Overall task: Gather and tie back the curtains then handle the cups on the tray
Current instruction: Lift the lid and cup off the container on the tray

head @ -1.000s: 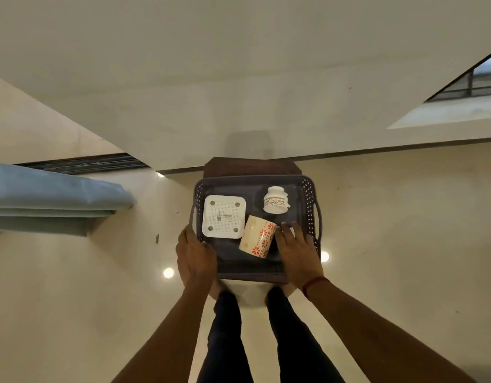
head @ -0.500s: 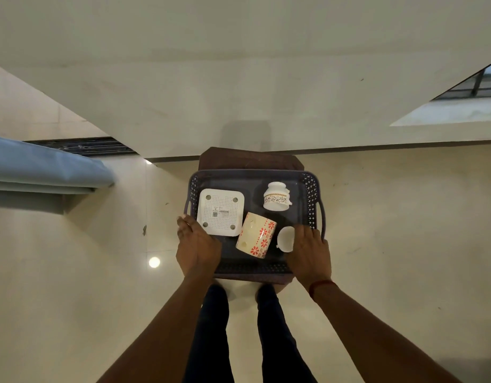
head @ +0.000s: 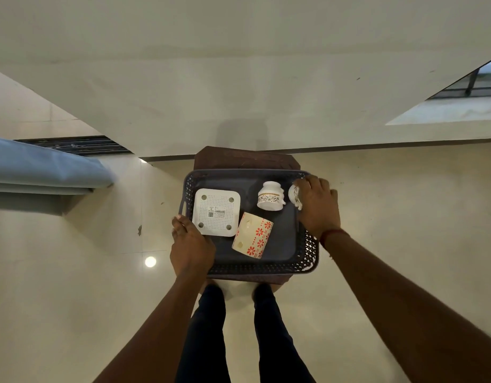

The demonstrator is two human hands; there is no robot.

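Head view, left hand (head: 190, 244) gripping 8 o'clock rim of lattice-walled plastic tray (head: 307, 252), right hand (head: 317, 208) clasping small white cup (head: 294, 195) at 2 o'clock, square perforated box (head: 216, 211), label unreadable.

Holds a small white cup (head: 294, 195) in the right hand (head: 319, 210) at the far right corner of the dark tray (head: 238, 173), gripping its near left rim with the left hand (head: 191, 244).

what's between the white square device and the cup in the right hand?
Head view: a gold-banded white cup stands between the square device and the small cup the right hand grips. Flowered mug sits off that line.
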